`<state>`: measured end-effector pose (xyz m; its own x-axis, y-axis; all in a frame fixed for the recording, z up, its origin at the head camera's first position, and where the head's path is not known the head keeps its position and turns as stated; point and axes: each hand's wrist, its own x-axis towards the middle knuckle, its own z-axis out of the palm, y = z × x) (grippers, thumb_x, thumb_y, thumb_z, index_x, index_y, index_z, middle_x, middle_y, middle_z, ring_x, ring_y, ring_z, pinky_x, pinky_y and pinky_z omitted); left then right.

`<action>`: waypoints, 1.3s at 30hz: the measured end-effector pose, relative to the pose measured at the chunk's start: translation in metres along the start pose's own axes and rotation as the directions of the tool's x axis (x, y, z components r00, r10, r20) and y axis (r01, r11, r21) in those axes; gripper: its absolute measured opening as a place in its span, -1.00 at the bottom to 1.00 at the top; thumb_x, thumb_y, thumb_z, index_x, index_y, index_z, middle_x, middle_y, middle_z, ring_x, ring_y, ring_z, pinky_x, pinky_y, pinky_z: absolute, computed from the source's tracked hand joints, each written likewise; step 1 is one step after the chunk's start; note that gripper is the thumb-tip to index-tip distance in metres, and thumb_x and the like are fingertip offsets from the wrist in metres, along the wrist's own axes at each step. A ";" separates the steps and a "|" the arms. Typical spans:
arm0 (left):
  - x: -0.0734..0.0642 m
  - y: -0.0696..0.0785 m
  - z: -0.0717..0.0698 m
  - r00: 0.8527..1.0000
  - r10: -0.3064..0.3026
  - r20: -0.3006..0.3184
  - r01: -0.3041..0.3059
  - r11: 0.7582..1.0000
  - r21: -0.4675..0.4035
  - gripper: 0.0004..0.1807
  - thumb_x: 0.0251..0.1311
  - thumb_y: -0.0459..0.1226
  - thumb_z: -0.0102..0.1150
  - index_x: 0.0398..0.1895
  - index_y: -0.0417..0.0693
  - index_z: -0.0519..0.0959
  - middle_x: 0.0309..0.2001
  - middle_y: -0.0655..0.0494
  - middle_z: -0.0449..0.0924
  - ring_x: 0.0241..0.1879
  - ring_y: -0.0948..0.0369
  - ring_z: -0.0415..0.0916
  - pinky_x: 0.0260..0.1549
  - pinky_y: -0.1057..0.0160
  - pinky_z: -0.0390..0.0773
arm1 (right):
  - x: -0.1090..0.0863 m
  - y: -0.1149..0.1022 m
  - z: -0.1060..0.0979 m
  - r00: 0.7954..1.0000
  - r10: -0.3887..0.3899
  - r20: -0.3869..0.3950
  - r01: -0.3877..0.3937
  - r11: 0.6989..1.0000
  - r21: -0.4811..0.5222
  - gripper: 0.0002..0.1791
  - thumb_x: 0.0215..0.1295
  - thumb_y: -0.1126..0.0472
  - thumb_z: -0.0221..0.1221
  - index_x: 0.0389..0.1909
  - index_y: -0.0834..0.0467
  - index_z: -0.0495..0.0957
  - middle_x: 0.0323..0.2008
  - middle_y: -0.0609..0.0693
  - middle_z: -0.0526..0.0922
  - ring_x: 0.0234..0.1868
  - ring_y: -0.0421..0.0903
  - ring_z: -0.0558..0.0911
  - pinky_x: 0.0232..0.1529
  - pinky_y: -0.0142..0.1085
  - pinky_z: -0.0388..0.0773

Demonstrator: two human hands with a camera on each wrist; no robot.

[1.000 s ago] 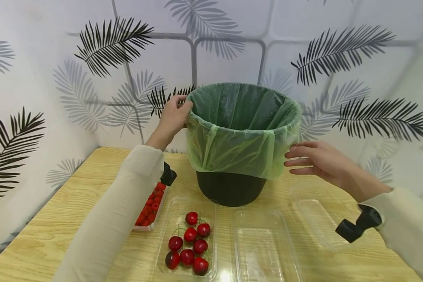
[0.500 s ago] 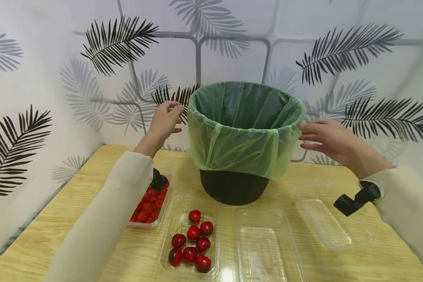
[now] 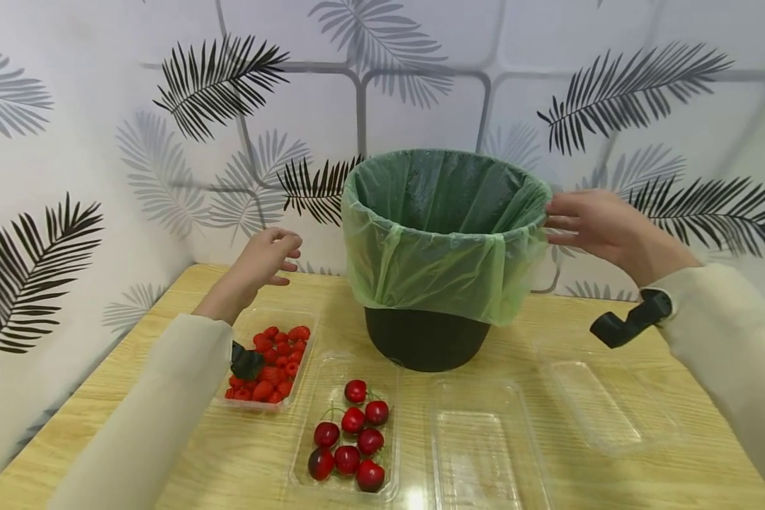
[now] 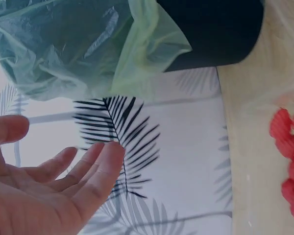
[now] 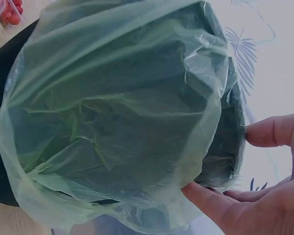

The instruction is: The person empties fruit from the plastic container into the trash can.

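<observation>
A black bin (image 3: 427,340) stands on the table, lined with a thin green plastic bag (image 3: 433,273) whose edge is folded down over the rim. My left hand (image 3: 263,261) is in the air left of the bin, apart from it, fingers loosely bent; the left wrist view shows the same hand (image 4: 54,191) with nothing in it. At the bin's right side, my right hand (image 3: 602,227) is against the bag near the rim. In the right wrist view, thumb and fingers of that hand (image 5: 264,196) are spread, their tips at the bag's edge.
Raspberries (image 3: 274,365) fill a clear tray (image 3: 255,319) at left. Another clear tray (image 3: 299,453) holds several cherries (image 3: 347,459). Two more clear plastic trays, one front centre (image 3: 478,453) and one at right (image 3: 599,404), lie on the wooden table (image 3: 682,482). A patterned wall (image 3: 421,42) stands behind the bin.
My left hand has let go of the bin's left rim and moved down and left. My right hand has risen from the bag's lower right side to near the rim.
</observation>
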<state>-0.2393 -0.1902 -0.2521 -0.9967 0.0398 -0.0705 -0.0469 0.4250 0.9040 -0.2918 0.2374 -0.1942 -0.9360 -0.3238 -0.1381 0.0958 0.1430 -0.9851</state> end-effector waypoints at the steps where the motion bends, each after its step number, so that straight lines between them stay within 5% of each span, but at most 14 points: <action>1: -0.002 -0.003 -0.002 1.000 -0.011 0.014 0.011 1.000 0.013 -0.41 0.42 -0.10 -0.31 0.39 -0.28 0.12 0.25 -0.30 0.27 0.17 -0.14 0.36 0.15 -0.09 0.43 | 0.001 0.000 -0.001 1.000 -0.004 -0.007 0.004 1.000 0.016 -0.82 0.46 0.16 -0.07 -0.31 0.02 0.49 0.27 0.08 0.23 0.49 0.06 -0.02 0.31 -0.20 0.31; 5: -0.012 -0.020 -0.009 0.997 -0.050 0.065 0.046 0.997 0.058 -0.39 0.44 -0.08 -0.33 0.40 -0.30 0.08 0.26 -0.32 0.24 0.17 -0.15 0.34 0.14 -0.09 0.44 | 0.007 0.003 0.000 1.000 0.003 -0.020 -0.002 0.998 0.058 -0.78 0.42 0.17 0.00 -0.41 0.01 0.56 -0.16 -0.16 0.44 0.29 -0.01 0.22 0.07 -0.32 0.45; 8: -0.019 -0.034 -0.016 0.992 -0.067 0.104 0.059 0.995 0.079 -0.38 0.46 -0.07 -0.34 0.41 -0.32 0.04 0.26 -0.34 0.22 0.16 -0.15 0.34 0.13 -0.08 0.45 | 0.010 0.005 0.002 1.000 0.016 -0.010 -0.016 0.998 0.066 -0.80 0.42 0.15 0.01 -0.38 -0.01 0.56 -0.18 -0.17 0.44 0.25 -0.04 0.26 0.29 -0.19 0.27; 11: -0.023 -0.049 -0.023 0.988 -0.082 0.129 0.069 0.993 0.099 -0.35 0.45 -0.06 -0.33 0.41 -0.36 0.01 0.22 -0.35 0.25 0.07 -0.09 0.40 0.06 -0.03 0.50 | 0.012 0.006 0.002 1.000 0.026 -0.013 -0.025 0.996 0.082 -0.79 0.41 0.15 0.02 -0.41 0.00 0.56 -0.19 -0.17 0.45 0.17 -0.12 0.38 0.29 -0.17 0.25; 16: -0.030 -0.072 -0.036 0.983 -0.128 0.135 0.110 0.985 0.130 -0.33 0.44 -0.07 -0.31 0.39 -0.41 -0.01 0.14 -0.34 0.30 -0.08 0.06 0.46 -0.08 0.08 0.58 | 0.014 0.007 0.006 0.999 0.014 -0.036 -0.010 0.994 0.109 -0.74 0.39 0.18 0.03 -0.51 0.03 0.54 -0.33 -0.15 0.49 -0.19 -0.24 0.56 -0.15 -0.33 0.51; 22: -0.036 -0.099 -0.052 0.976 -0.182 0.115 0.165 0.975 0.145 -0.33 0.44 -0.08 -0.33 0.37 -0.47 -0.02 0.14 -0.39 0.28 -0.08 0.03 0.47 -0.12 0.12 0.59 | 0.015 0.009 0.014 0.996 -0.006 -0.091 0.019 0.989 0.144 -0.69 0.35 0.22 0.04 -0.61 0.04 0.52 -0.47 -0.15 0.47 -0.37 -0.23 0.57 -0.29 -0.32 0.56; 31: -0.040 -0.143 -0.069 0.944 -0.304 0.130 0.294 0.951 0.095 -0.30 0.44 -0.08 -0.37 0.37 -0.51 -0.09 0.19 -0.51 0.15 0.09 -0.24 0.37 -0.08 0.02 0.59 | 0.013 0.011 0.018 0.990 -0.021 -0.137 0.039 0.991 0.127 -0.75 0.34 0.18 0.05 -0.55 0.02 0.55 -0.44 -0.18 0.48 -0.33 -0.25 0.57 -0.26 -0.33 0.54; 35: -0.041 -0.157 -0.068 0.927 -0.322 0.194 0.316 0.947 0.063 -0.30 0.45 -0.08 -0.35 0.39 -0.49 -0.11 0.17 -0.48 0.21 -0.03 -0.06 0.47 -0.16 0.08 0.62 | 0.015 0.013 0.019 0.985 -0.031 -0.171 0.043 0.997 0.071 -0.79 0.36 0.12 0.03 -0.47 -0.02 0.55 -0.36 -0.19 0.48 -0.11 -0.17 0.52 -0.14 -0.30 0.50; 39: -0.042 -0.169 -0.063 0.919 -0.313 0.238 0.315 0.948 0.031 -0.38 0.45 -0.15 -0.28 0.34 -0.50 0.02 -0.04 -0.24 0.46 -0.22 0.16 0.55 -0.25 0.13 0.64 | 0.016 0.015 0.020 0.984 -0.024 -0.179 0.034 0.998 0.051 -0.79 0.37 0.09 0.01 -0.43 -0.06 0.56 -0.20 -0.21 0.42 0.26 0.03 0.33 0.12 -0.18 0.36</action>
<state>-0.1940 -0.3204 -0.3757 -0.8859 0.1187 -0.4485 -0.3568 0.4437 0.8221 -0.2988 0.2158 -0.2129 -0.9836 -0.1542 -0.0937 0.0814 0.0839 -0.9931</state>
